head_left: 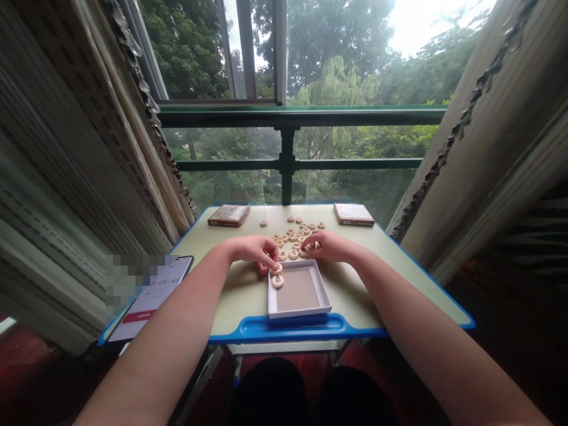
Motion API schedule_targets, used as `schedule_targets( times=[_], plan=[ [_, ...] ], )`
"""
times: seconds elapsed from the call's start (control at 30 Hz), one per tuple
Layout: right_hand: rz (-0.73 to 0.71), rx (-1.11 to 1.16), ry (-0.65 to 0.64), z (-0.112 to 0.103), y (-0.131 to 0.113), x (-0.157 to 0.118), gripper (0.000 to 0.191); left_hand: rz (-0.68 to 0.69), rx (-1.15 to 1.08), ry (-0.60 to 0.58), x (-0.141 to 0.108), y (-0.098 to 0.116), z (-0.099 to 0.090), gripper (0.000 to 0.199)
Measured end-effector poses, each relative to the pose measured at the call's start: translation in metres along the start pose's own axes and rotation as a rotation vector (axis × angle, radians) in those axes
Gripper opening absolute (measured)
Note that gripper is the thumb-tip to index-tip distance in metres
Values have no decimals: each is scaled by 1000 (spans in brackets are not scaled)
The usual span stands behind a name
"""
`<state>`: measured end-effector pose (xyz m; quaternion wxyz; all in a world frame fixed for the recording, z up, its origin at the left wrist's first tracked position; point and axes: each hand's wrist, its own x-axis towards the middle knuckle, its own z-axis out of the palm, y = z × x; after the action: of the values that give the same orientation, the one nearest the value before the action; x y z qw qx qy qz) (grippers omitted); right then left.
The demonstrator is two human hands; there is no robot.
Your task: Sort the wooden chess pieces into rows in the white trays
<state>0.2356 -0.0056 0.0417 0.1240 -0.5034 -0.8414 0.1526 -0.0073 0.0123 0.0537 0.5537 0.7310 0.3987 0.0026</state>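
My left hand (256, 249) is over the upper left corner of a shallow white box (326, 287), with thumb and fingers closed on a round wooden xiangqi piece (278, 268). Just below that one, another xiangqi piece (277, 282) lies inside the box against its left side. Beyond the box, my right hand (325, 244) curls its fingers down onto a xiangqi piece (302, 252) at the right edge of a loose group. Several more pieces (292, 238) marked with dark characters are scattered between the hands and farther back.
A flat brown box (229, 215) lies at the table's far left, and a similar box (354, 215) at the far right. A tablet (153, 299) with a running timer rests at the left edge. The blue-rimmed table (390, 284) stands against a railed window between curtains.
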Motion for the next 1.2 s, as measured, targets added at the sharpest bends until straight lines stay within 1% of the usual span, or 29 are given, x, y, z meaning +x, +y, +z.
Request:
schedule_targets(
  times=[0.1,0.2,0.3,0.37,0.53,0.6,0.67,0.77,0.87,0.97,1.03,1.13,1.2],
  plan=[
    [13,1,14,0,2,1,27,-4,-9,-3,0,0,0,38],
    [23,7,12,-4,3,-1,26,-17,-11,0,0,0,1,38],
    [68,-17,76,-11,3,-4,23,-11,-6,5,0,0,1,37],
    [81,-18,94,-12,3,-5,24,-10,-17,2,0,-1,0,37],
    [-24,41,-14,-7,-1,-4,25,-12,-33,-15,2,-3,-1,38],
    [-25,33,1,-6,-3,-3,22,-15,-29,-19,2,-4,-1,38],
    [-10,21,61,-7,-3,-2,20,-15,-23,-19,1,-3,-1,37],
    [84,-21,173,-10,2,-2,22,-15,-16,-25,-1,-2,-1,36],
    [244,-113,235,-13,12,-1,25,-16,-9,-26,-2,0,-1,34],
    [367,-168,245,-15,24,-1,28,-6,-19,-16,-3,1,0,32],
    [426,-169,225,-16,31,-1,29,-1,-29,-16,-3,0,0,31],
    [482,-148,166,-17,38,-2,25,0,-26,-17,-3,0,0,30],
    [504,-132,180,-18,41,-3,25,13,-6,2,-4,1,0,31]
  ],
)
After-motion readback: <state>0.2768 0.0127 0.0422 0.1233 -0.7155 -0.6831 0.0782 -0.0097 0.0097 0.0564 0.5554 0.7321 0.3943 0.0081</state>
